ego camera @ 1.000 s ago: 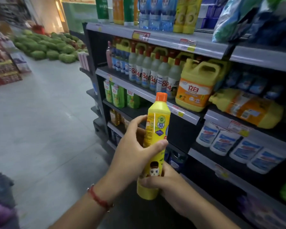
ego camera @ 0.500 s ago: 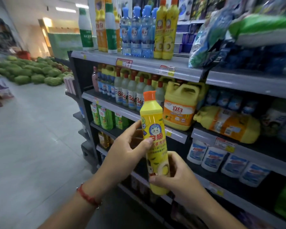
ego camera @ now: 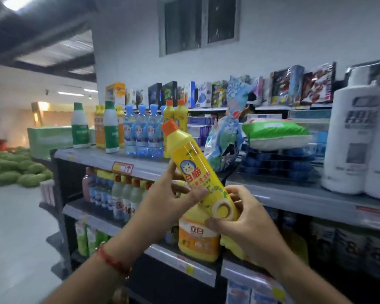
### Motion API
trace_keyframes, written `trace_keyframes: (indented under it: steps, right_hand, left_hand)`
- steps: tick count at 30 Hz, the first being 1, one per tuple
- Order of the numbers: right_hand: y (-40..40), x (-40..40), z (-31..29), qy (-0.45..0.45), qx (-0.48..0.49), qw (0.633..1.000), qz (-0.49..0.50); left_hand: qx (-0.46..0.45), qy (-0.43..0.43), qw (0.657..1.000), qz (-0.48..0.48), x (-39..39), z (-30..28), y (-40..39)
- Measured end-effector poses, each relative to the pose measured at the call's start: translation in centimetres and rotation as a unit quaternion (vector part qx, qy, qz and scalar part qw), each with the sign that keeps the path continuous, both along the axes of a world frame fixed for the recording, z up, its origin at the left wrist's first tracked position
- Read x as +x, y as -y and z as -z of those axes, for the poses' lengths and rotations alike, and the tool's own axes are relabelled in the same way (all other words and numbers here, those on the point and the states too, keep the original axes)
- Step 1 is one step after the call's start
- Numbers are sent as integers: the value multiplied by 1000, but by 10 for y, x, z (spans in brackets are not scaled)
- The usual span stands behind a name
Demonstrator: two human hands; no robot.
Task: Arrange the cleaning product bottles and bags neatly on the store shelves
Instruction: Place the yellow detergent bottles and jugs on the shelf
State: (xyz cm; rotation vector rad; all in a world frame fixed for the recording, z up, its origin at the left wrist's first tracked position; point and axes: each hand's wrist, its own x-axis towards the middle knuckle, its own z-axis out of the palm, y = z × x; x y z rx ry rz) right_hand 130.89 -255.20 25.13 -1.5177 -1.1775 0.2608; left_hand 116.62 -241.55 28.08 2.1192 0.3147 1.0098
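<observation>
Both hands hold one yellow dish-soap bottle with an orange cap, tilted with the cap up and to the left, in front of the top shelf. My left hand grips its middle from the left. My right hand cups its base. Two matching yellow bottles stand on the top shelf behind it, beside blue bottles. A blue patterned bag and a green bag lie to the right.
Large white bottles stand at the right on the top shelf. Green-and-white bottles stand at its left end. A yellow jug sits on the shelf below. The aisle floor lies left, with watermelons beyond.
The bottle has risen from mid-shelf height to the top shelf and now tilts left. My view has swung upward, so the top shelf and the wall behind it show.
</observation>
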Motion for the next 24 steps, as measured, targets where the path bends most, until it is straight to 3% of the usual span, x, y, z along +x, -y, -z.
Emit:
trace_keyframes:
  steps: [11,17,21,24]
  right_hand:
    - [-121,38,-59,54,4,998,-27]
    - [-210,62,-95,72,-16,996,57]
    - [-255,90,-106,126,-82,978,142]
    - [-273,103,-109,149,-157,955,202]
  left_hand:
    - [165,-61,978,-111,42,-84,-87]
    - [256,-65,960,-96,78,-114,-161]
    - [265,-45,962,-46,115,-112,-218]
    - [340,-60,935,-84,140,-107,-254]
